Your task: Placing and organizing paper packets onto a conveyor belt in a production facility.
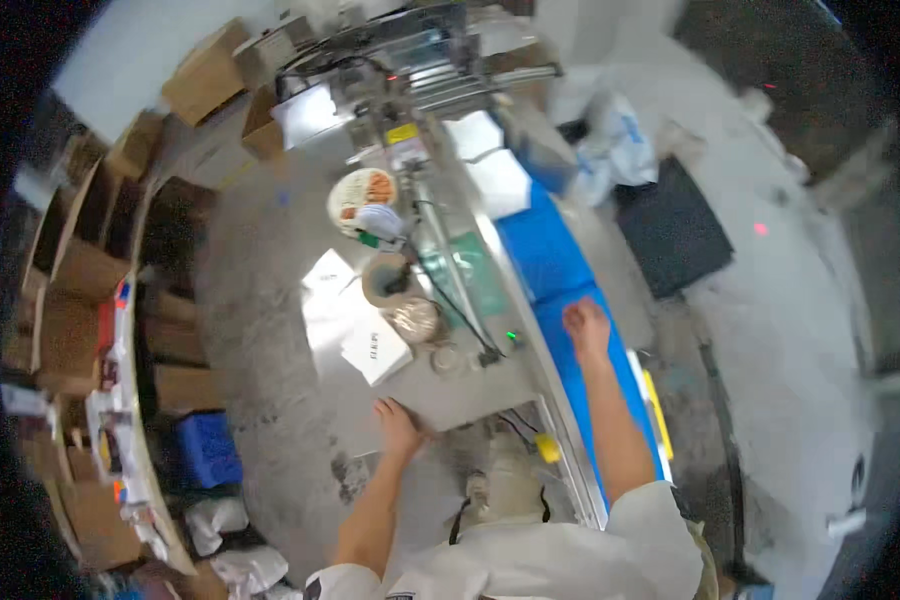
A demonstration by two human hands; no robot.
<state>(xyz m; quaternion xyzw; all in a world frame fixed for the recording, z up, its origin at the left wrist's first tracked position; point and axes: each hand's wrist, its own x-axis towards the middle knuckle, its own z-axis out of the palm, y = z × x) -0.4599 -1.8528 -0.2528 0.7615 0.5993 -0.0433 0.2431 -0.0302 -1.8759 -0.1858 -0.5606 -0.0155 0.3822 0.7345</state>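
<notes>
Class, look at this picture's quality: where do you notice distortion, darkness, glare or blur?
Head view: the shelf edge at left bows in a fisheye curve; head view: the outer rim falls to grainy black; head view: the white sheets on the blue belt look washed out; head view: the left hand and right hand look soft, without fine detail.

blurred hands [398,430] [587,326], white shirt [550,572] cut off
</notes>
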